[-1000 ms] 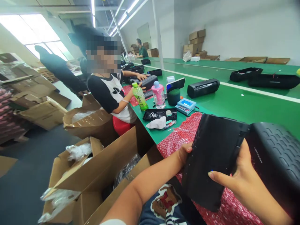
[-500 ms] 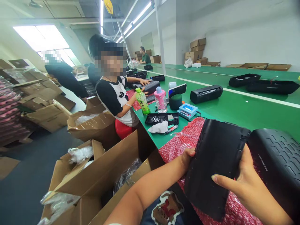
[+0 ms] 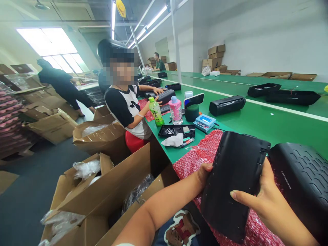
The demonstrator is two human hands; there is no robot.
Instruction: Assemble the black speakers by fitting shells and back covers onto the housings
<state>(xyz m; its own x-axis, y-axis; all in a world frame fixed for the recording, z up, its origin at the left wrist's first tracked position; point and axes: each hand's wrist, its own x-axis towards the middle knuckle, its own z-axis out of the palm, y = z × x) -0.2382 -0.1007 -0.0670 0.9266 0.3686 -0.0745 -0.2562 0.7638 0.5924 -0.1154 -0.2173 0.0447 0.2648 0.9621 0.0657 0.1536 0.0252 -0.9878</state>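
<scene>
A black plastic housing panel (image 3: 230,184), smooth and curved with clips along its edges, is tilted up between my two hands. At its left edge my left hand (image 3: 205,174) grips it, most of the fingers hidden behind. My right hand (image 3: 263,194) is closed round the right edge, thumb lying across the smooth face. Below the panel spreads pink bubble wrap (image 3: 197,153). Just to the right sits a larger black housing (image 3: 302,174) with a raised wavy pattern and white lettering.
On the green bench (image 3: 230,123) stand a green-labelled bottle (image 3: 156,112), a pink-topped bottle (image 3: 175,111), a blue device (image 3: 205,122) and a black tray-like part (image 3: 176,130). Open cardboard boxes (image 3: 102,184) crowd the floor at left. A co-worker (image 3: 128,106) sits further along the bench.
The panel and both hands stay almost still, shifting slightly left in view. A person in dark clothes in the background at left has shifted left.
</scene>
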